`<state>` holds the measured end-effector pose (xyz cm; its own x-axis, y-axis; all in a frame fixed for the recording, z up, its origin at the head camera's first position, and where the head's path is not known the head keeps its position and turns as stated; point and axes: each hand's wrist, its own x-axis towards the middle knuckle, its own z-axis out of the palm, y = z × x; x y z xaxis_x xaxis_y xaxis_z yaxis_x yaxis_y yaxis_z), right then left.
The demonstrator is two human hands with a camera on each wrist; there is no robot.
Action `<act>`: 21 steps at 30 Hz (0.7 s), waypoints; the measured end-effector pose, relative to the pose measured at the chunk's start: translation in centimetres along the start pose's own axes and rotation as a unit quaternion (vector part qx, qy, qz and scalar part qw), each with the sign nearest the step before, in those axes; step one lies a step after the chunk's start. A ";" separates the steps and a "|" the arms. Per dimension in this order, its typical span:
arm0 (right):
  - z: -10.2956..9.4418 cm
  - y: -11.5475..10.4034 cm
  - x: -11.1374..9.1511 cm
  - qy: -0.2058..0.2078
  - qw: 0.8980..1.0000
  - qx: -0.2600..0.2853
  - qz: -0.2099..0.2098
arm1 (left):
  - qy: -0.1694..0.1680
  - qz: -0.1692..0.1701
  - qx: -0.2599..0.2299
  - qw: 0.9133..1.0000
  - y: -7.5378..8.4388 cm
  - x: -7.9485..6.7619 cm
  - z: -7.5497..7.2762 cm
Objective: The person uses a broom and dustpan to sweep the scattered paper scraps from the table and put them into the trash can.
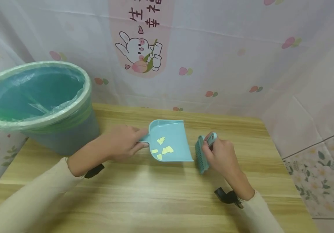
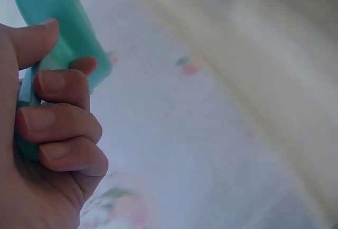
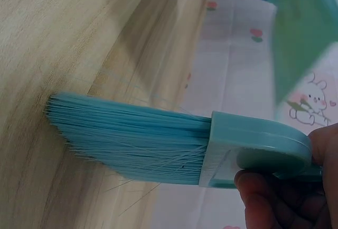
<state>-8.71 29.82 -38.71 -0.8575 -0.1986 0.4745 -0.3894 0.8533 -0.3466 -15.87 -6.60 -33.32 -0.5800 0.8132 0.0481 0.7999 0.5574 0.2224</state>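
Note:
In the head view my left hand (image 1: 123,142) grips the short handle of a light blue dustpan (image 1: 175,132). Several yellow paper scraps (image 1: 167,149) lie in the pan, mostly toward its handle end. The left wrist view shows the fingers curled round that handle. To the right of the pan's open edge, my right hand (image 1: 222,155) holds a small blue hand brush (image 1: 201,155) by its handle. Its bristles (image 3: 132,136) point down at the wooden table in the right wrist view. A narrow gap separates brush and dustpan; the pan appears lifted off the table.
A blue bucket (image 1: 68,136) with a clear plastic liner stands at the table's back left. Behind the wooden table (image 1: 143,200) hangs a printed white cloth (image 1: 213,55). More patterned cloth covers the right side.

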 end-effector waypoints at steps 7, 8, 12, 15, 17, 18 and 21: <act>0.0 0.1 -0.2 0.002 1.000 0.001 0.006 | 0.059 -0.008 0.045 0.997 -0.1 -2.2 -5.7; 0.0 0.1 -0.2 0.002 1.000 0.001 0.005 | 0.062 -0.014 0.055 0.996 -0.2 -2.6 -6.4; 0.0 0.2 -0.3 0.002 1.000 0.001 0.003 | 0.067 -0.047 0.085 0.993 -1.0 -4.1 -8.9; 0.0 0.3 -0.4 0.003 1.000 0.001 0.002 | 0.073 -0.072 0.102 0.989 -2.0 -5.3 -10.4; 0.0 0.3 -0.4 0.003 1.000 0.000 0.001 | 0.082 -0.086 0.114 0.986 -2.7 -6.3 -11.3; 0.0 0.3 -0.5 0.004 1.000 -0.001 0.002 | 0.086 -0.092 0.117 0.985 -3.2 -6.8 -11.7; 0.0 0.3 -0.5 0.006 1.000 0.001 0.003 | 0.089 -0.122 0.122 0.981 -4.5 -8.4 -12.6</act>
<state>-8.39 30.24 -39.04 -0.8560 -0.1880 0.4816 -0.3852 0.8532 -0.3516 -16.53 -18.06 -22.43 -0.7593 0.6204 0.1964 0.6341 0.7732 0.0090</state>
